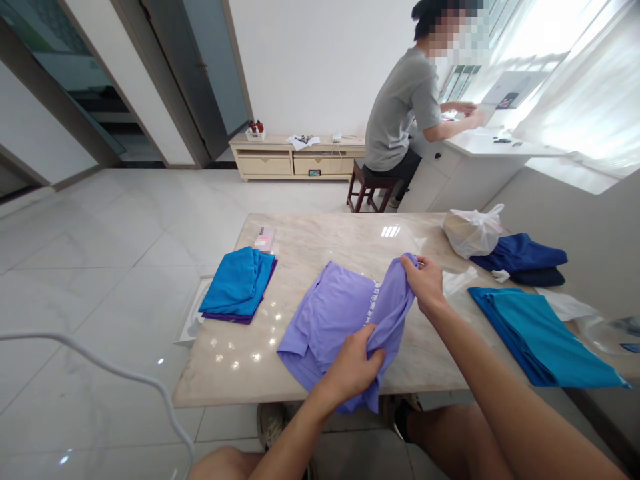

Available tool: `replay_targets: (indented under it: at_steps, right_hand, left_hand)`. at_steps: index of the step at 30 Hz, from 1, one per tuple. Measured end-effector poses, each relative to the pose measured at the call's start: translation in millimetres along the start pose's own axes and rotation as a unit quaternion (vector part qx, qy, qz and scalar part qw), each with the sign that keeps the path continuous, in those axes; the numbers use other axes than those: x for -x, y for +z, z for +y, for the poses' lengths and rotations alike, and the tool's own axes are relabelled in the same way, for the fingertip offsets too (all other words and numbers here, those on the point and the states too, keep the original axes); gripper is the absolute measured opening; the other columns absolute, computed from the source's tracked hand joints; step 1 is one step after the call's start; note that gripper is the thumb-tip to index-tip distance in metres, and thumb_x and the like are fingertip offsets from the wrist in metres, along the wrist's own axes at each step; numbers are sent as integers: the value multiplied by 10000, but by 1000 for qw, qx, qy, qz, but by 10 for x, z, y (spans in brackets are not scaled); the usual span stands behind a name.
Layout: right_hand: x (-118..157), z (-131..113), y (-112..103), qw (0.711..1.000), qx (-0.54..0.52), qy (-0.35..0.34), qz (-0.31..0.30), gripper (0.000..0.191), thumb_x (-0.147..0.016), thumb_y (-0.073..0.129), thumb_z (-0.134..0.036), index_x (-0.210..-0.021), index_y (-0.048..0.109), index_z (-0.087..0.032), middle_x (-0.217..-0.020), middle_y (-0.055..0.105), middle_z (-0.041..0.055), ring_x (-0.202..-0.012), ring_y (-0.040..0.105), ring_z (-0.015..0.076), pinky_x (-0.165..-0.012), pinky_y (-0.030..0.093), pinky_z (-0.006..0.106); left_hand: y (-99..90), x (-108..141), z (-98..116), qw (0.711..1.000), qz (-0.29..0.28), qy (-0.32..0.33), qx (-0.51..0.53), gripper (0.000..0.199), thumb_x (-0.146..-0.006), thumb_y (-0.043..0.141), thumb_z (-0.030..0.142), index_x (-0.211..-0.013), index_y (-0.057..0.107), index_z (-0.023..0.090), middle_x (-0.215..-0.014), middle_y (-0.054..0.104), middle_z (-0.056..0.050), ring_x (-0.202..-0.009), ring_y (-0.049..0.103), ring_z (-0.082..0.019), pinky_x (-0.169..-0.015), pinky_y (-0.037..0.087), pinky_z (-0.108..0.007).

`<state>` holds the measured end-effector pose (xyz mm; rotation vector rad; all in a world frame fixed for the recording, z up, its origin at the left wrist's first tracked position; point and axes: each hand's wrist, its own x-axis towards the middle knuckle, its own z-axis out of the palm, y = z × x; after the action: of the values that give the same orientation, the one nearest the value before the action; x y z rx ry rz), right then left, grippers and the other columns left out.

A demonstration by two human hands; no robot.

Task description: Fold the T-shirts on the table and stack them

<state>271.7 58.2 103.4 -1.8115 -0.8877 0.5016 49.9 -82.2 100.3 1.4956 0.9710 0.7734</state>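
Observation:
A light purple garment (pixel 335 303) with a line of white lettering lies partly folded on the marble-topped table (pixel 235 367). My left hand (pixel 355 357) grips its near right portion, thumb and fingers closed on the cloth. At the far right corner of the garment, my right hand (pixel 424 280) pinches the fabric and holds that side lifted off the tabletop. Between the two hands the raised edge hangs in loose folds. Part of the cloth droops over the table's front edge below my left hand.
Folded blue and purple cloths (pixel 235 283) lie at the left, near a small pink box (pixel 265 239). On the right are a folded teal cloth (pixel 535 333), dark blue clothing (pixel 525 257) and a white plastic bag (pixel 473 230). Beyond, a person (pixel 400 113) sits on a stool (pixel 370 183).

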Motion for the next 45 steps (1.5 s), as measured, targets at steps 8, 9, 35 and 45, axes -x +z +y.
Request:
replay_targets:
  at_steps: [8, 9, 35, 45]
  right_hand:
    - [-51, -62, -108, 995, 72, -65, 18, 293, -798, 765, -454, -921, 761, -188, -879, 811, 96, -869, 776, 269, -876, 597, 384]
    - [-67, -33, -104, 996, 63, -57, 16, 305, -794, 767, -459, -927, 764, -185, -876, 810, 96, -859, 775, 267, -850, 602, 375]
    - [424, -114, 734, 990, -49, 48, -123, 296, -897, 705, -402, -1108, 641, -204, -798, 754, 8, -719, 752, 191, -639, 662, 297]
    - [551, -332, 770, 962, -128, 69, -230, 128, -929, 623, -167, -1054, 643, -183, -1001, 796, 76, -903, 798, 191, -783, 655, 307]
  left_hand:
    - [63, -28, -68, 996, -49, -24, 72, 341, -867, 697, 248, -1176, 791, 140, -1127, 829, -65, -1060, 737, -270, -985, 567, -366]
    - [67, -28, -49, 994, -61, -19, 86, 337, -867, 704, 257, -1168, 792, 136, -1120, 827, -66, -1052, 735, -266, -979, 564, -361]
    - [-932, 127, -371, 967, 176, -126, -136, 179, -929, 645, 257, -993, 791, 175, -995, 840, -72, -1016, 764, -267, -958, 556, -351]
    - [-1196, 166, -205, 786, 142, -335, -499, 346, -1086, 485, 330, -1238, 735, 146, -1182, 800, -226, -1151, 771, -370, -911, 556, -422]
